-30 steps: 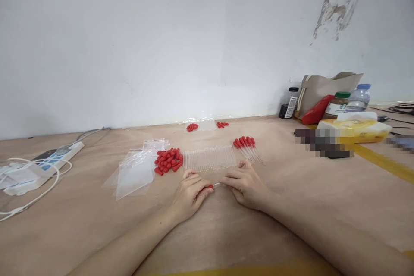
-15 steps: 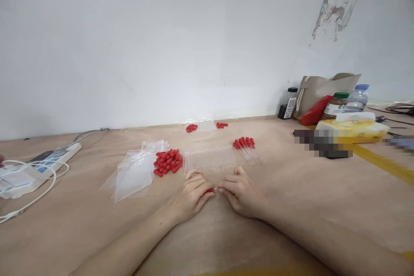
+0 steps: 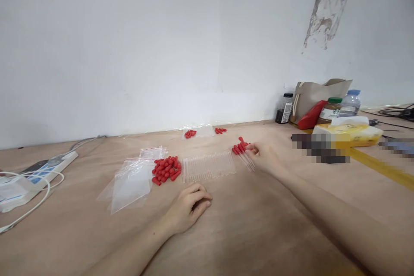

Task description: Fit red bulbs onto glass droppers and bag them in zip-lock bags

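Observation:
My left hand (image 3: 191,207) rests on the table with its fingers loosely curled and the thumb apart, holding nothing. At the right, my right hand (image 3: 262,155) pinches at a row of glass droppers with red rubber bulbs (image 3: 237,149), and its fingers cover part of them. One red bulb sticks up above the row beside the fingertips, seemingly that of a dropper in the pinch. Thin clear glass tubes (image 3: 207,167) lie side by side between the hands and the wall. Left of them is a pile of loose red rubber bulbs (image 3: 166,169).
Clear zip bags (image 3: 131,185) lie left of the pile. Small bags with red bulbs (image 3: 190,134) are near the wall. A white power strip (image 3: 39,183) with cables is far left. Right stand a dark bottle (image 3: 284,108), a jar (image 3: 330,111), a water bottle (image 3: 351,103) and a tissue pack (image 3: 351,134).
My hands have parted. The right hand has moved right and away to the row of droppers. The left hand has let go of the red bulb and loosened. The view has shifted slightly.

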`<state>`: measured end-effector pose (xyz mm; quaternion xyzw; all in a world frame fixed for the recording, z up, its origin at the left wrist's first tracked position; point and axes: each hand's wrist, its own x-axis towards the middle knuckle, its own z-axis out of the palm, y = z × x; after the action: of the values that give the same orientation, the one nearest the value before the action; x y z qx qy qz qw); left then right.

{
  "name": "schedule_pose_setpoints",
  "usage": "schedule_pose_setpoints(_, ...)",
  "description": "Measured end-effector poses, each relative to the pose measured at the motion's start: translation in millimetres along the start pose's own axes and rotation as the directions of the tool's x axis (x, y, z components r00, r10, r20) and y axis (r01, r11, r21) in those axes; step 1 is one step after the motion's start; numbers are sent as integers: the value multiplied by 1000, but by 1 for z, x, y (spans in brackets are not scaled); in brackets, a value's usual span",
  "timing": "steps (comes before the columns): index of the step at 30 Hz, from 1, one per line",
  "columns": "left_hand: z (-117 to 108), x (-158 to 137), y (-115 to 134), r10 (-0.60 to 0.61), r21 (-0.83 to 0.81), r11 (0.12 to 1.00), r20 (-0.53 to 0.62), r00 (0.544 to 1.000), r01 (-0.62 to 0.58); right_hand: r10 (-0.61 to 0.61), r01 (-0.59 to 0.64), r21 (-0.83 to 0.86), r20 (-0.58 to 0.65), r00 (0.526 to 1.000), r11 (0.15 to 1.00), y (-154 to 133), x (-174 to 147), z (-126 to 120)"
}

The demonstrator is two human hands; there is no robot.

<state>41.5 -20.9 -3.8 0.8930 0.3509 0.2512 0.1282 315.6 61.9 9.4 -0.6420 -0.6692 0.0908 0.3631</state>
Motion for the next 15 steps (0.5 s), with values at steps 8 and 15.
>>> schedule_pose_setpoints(8, -2, 1, 1, -17, -44, 999, 10, 1000, 18, 101, -101, -172, -10, 995, 980, 20, 30, 15)
schedule_pose_setpoints(15, -1, 2, -2, -19, -57, 998, 16, 1000, 20, 133, -135, -206, -19, 991, 969, 28, 27, 21)
